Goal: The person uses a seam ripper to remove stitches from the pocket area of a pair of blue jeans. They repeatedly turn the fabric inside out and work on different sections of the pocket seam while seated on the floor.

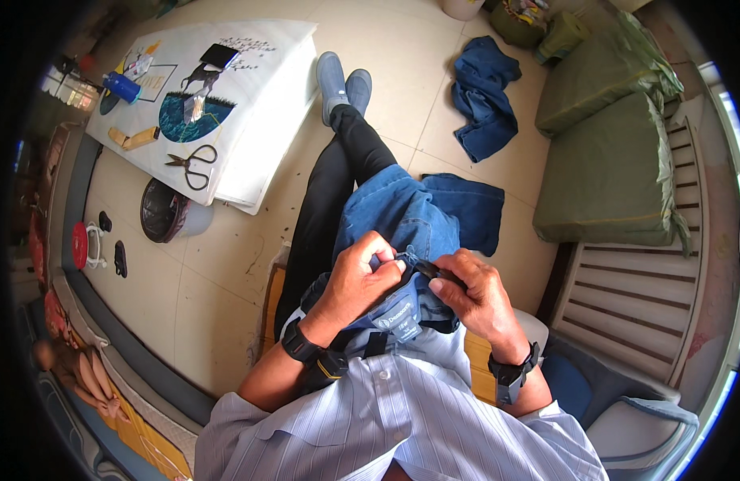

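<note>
Blue denim jeans (410, 216) lie across my lap, with a pale printed label (395, 314) showing inside the waistband. My left hand (358, 284) pinches the waistband's edge, where short loose blue threads stick up. Just to the right, my right hand (474, 298) grips a small black tool (427, 270), perhaps thread snips, with its tip at those threads; its exact shape is hidden by my fingers.
A white table (269, 72) at upper left holds scissors (192, 164), a blue cylinder (121, 86) and small items. A bin (165, 210) stands beneath it. More denim (482, 96) lies on the tiled floor. Green covered bundles (602, 176) rest on a slatted bench (626, 305) at right.
</note>
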